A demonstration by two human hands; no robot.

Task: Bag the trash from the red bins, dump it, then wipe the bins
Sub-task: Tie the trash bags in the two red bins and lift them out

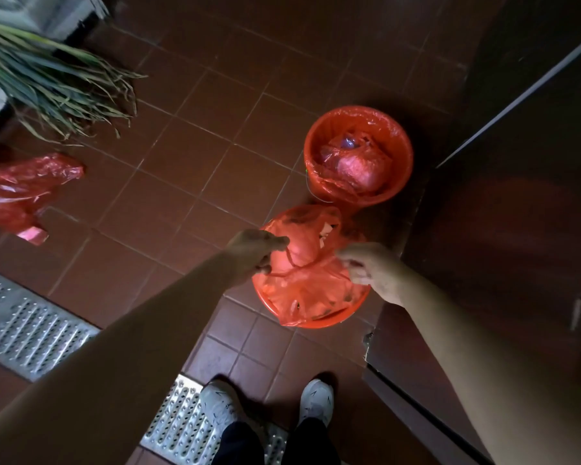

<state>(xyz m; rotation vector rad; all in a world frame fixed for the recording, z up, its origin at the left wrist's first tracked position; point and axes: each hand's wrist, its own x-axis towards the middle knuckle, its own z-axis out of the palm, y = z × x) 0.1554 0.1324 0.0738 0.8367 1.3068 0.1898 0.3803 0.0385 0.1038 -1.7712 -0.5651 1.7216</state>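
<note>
Two red bins stand on the tiled floor by a dark cabinet. The near bin (329,322) holds a red plastic liner bag (307,263) full of trash, its top gathered up above the rim. My left hand (254,251) pinches one thin handle strip of that bag on the left. On the right, my right hand (369,268) grips the bag's other edge. The far bin (319,181) is lined with a red bag, and crumpled plastic trash (354,161) lies inside it.
A filled red bag (21,191) lies on the floor at the left. Long green leaves (54,82) hang over from the upper left. Metal drain grates (27,325) run across the floor near my shoes (316,399). The dark cabinet (503,229) bounds the right side.
</note>
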